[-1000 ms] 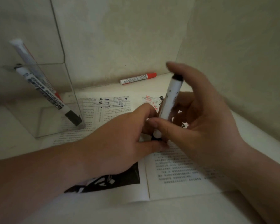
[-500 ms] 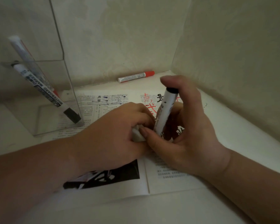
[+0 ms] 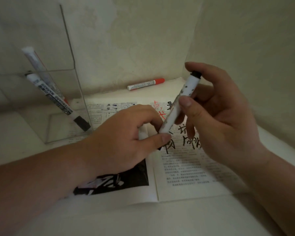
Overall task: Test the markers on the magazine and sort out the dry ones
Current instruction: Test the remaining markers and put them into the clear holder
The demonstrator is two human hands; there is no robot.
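Observation:
An open magazine (image 3: 186,176) lies flat on the pale surface, with red and black scribbles near its top. Above it my right hand (image 3: 216,120) grips a white marker (image 3: 179,103) with a black end, tilted, its lower end pointing down and left. My left hand (image 3: 126,140) is closed at that lower end of the marker; what its fingers pinch is hidden. A red-capped marker (image 3: 146,84) lies on the surface by the back wall. Two markers (image 3: 54,97) lean inside a clear box (image 3: 71,82) at the left.
Walls close in behind and at the right, forming a corner. The clear box stands on the magazine's left edge. Bare pale surface stretches in front of the magazine and to the left of the box.
My right hand, lowered half a second ago, has lifted the marker again, tilting it right. My left hand stays closed at the marker's lower end.

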